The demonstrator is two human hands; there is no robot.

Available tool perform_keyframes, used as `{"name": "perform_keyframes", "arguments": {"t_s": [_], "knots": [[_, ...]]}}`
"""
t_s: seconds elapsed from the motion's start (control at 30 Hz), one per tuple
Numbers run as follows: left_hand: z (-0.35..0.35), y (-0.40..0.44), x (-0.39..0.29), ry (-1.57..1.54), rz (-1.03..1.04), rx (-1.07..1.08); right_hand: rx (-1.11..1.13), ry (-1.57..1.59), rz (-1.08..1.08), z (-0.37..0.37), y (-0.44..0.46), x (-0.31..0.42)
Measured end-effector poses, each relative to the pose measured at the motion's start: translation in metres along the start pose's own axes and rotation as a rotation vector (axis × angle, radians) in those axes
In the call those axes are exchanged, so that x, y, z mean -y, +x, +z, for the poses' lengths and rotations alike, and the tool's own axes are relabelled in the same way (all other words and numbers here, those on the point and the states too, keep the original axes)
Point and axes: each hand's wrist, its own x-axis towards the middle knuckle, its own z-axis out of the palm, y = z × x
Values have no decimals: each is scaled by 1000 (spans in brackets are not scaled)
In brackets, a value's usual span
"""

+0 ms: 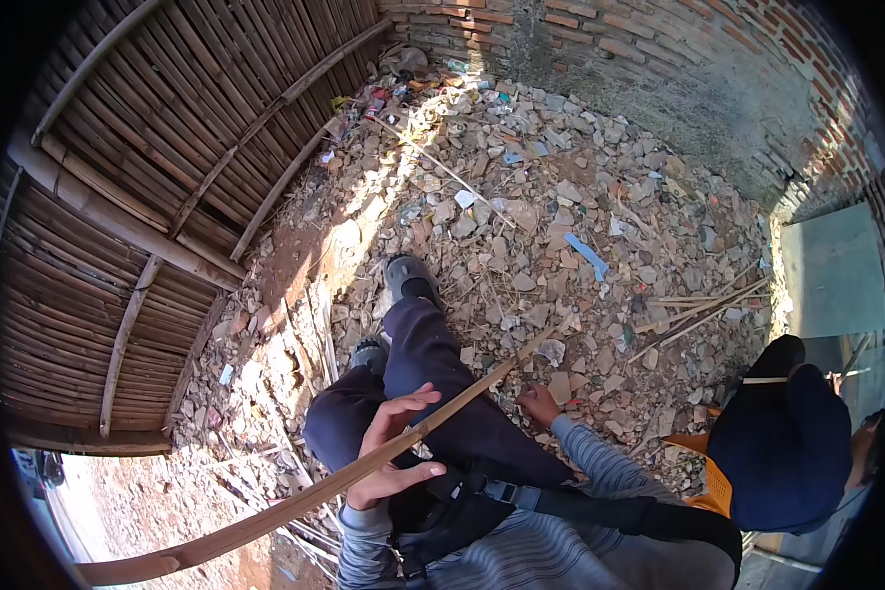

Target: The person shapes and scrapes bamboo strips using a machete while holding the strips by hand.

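Observation:
A long, slightly curved bamboo strip (339,480) runs from the lower left up to the middle of the view, across my legs. Beneath it lies my left hand (395,447), palm up, with the strip across the palm and the fingers and thumb apart, not wrapped round it. To the right of my thigh is my right hand (538,405), its fingers curled, below the strip's far end and apart from it. Whether it holds anything is too small to tell.
Rubble and litter (521,216) cover the ground. A bamboo wall (206,118) rises at left, a brick wall (649,69) behind. Thin sticks (698,320) lie at right. Another person (782,442) sits on an orange chair (715,477) at lower right.

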Motion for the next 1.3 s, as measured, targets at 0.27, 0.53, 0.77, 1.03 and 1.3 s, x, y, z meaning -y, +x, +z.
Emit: {"name": "perform_keyframes", "arguments": {"t_s": [0.27, 0.53, 0.77, 1.03, 1.3], "knots": [[9, 18, 43, -164, 183, -40, -10, 154, -27, 2, -12, 18], [4, 41, 4, -443, 373, -408, 36, 188, 3, -8, -33, 69], [16, 72, 48, -315, 334, -450, 70, 2, -34, 1, -37, 99], [9, 77, 60, -318, 264, -488, 54, 137, 37, 6, -23, 81], [0, 66, 66, -352, 236, -536, 39, -87, 46, 0, -6, 32]]}}
